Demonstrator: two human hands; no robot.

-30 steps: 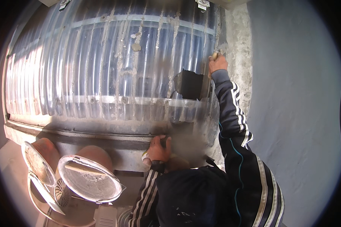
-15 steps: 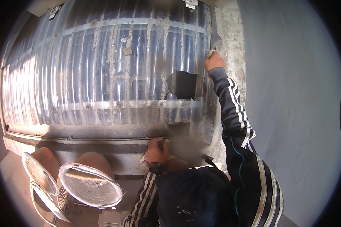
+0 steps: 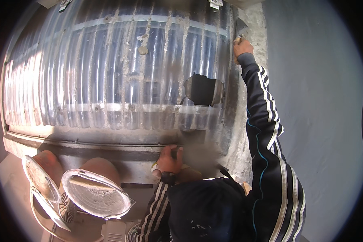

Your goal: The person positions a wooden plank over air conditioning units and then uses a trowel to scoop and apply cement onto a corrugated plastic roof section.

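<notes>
My right hand (image 3: 243, 49), at the end of a long outstretched arm, is closed round the handle of a trowel (image 3: 241, 27). The dark blade points away along the rough plaster strip (image 3: 259, 25) between the corrugated sheet and the grey wall. My left hand (image 3: 168, 160) rests against the ledge (image 3: 143, 155) below the sheet, thumb apart from the fingers. Just beneath it lies a rounded brownish thing (image 3: 189, 174), whose kind I cannot make out. Both arms wear black striped sleeves.
Clear corrugated sheeting (image 3: 109, 64), spattered with mortar, has a jagged hole (image 3: 203, 89) near its right side. Two tilted mortar buckets (image 3: 121, 191) stand at lower left. A smooth grey wall (image 3: 314, 101) fills the right. A blurred grey patch hides part of the ledge.
My right hand and the trowel have gone farther away along the plaster strip, as the arm stretched out. My left hand stays by the ledge. The whole view has shifted slightly.
</notes>
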